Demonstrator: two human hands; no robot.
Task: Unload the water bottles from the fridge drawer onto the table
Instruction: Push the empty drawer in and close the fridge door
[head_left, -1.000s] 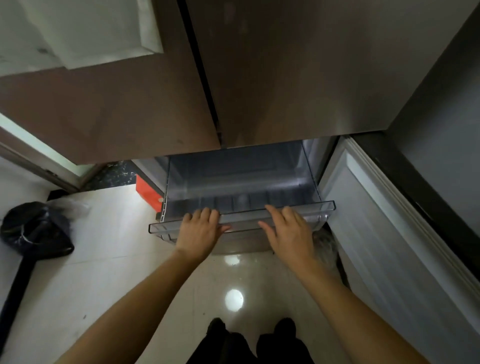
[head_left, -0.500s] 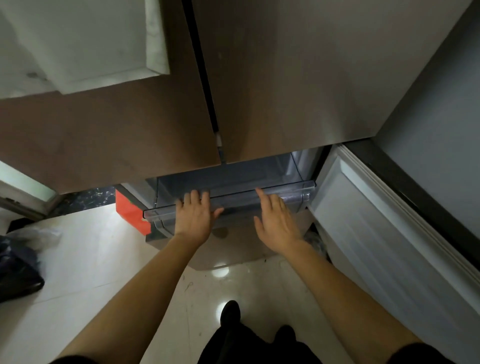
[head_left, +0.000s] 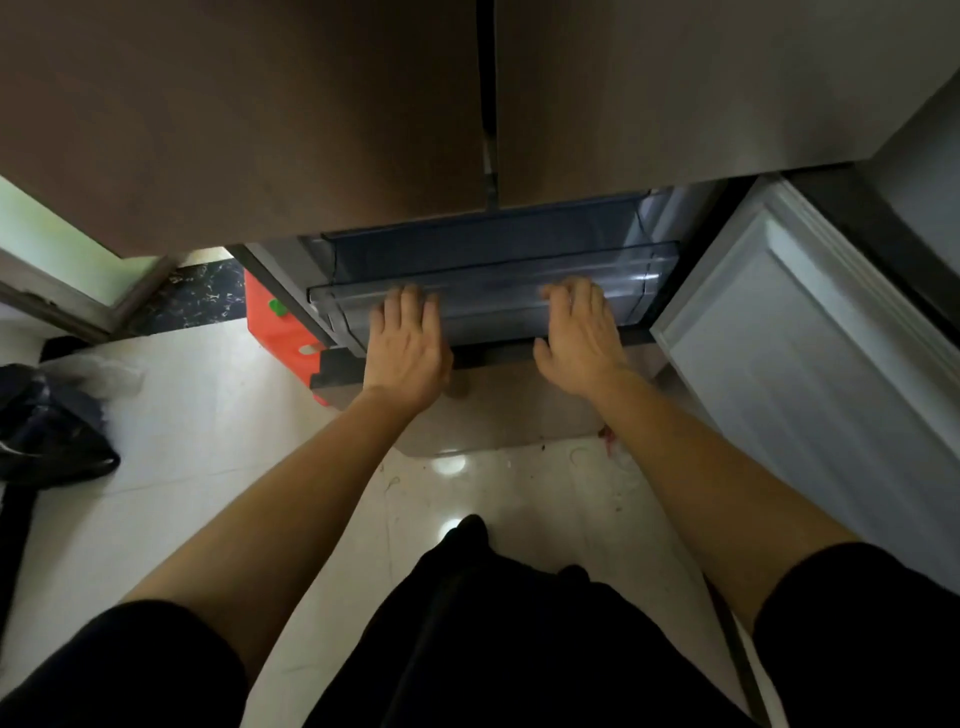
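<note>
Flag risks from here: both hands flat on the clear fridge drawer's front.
1. Pinch: the left hand and right hand press flat on the drawer front. Their fingers reach its top rim, just under the upper doors. If the drawer slides further in, fingertips could get caught in that gap.
2. Bump: the open lower door stands close beside the right forearm, so a sideways move may knock it.

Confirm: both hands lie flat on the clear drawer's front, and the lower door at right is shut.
One error: the head view shows the lower door open, white inner side showing. Left hand and right hand lie flat on the front of the clear drawer.
</note>
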